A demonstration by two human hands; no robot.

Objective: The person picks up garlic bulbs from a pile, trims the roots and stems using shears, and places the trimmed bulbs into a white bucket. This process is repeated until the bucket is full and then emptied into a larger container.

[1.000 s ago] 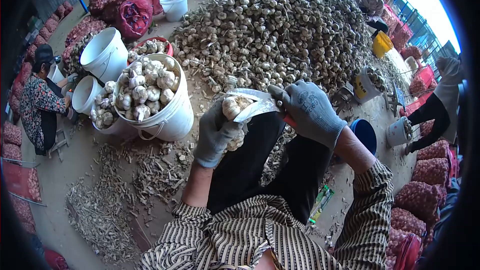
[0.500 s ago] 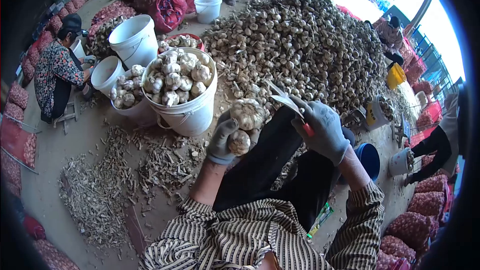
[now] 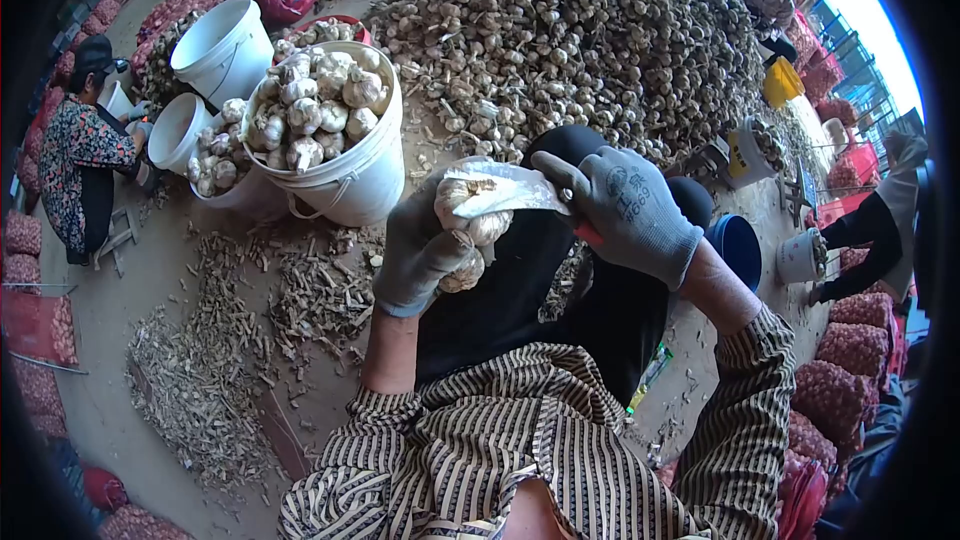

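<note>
My left hand (image 3: 415,250), in a grey glove, is closed around two garlic bulbs. The larger bulb (image 3: 487,228) is on top, and a smaller bulb (image 3: 462,275) sits below by my thumb. My right hand (image 3: 640,212), gloved too, grips shears whose red handle (image 3: 588,233) shows under the fingers. The pale shears blades (image 3: 525,192) reach left across the top of the larger bulb and touch it; glare blurs their edges. Left of my hands stands a white bucket (image 3: 352,190) heaped with garlic bulbs (image 3: 318,105).
A large garlic pile (image 3: 590,60) rises ahead. Cut stems (image 3: 200,390) litter the floor at left. White buckets (image 3: 222,50) stand beside a seated person (image 3: 85,155). A blue bucket (image 3: 735,250) is by my right knee; mesh sacks (image 3: 835,395) line the right side.
The shears have moved left and now lie over the larger bulb; before, they were apart from it. My view has tilted down and shifted slightly. Both bulbs stay in my left hand.
</note>
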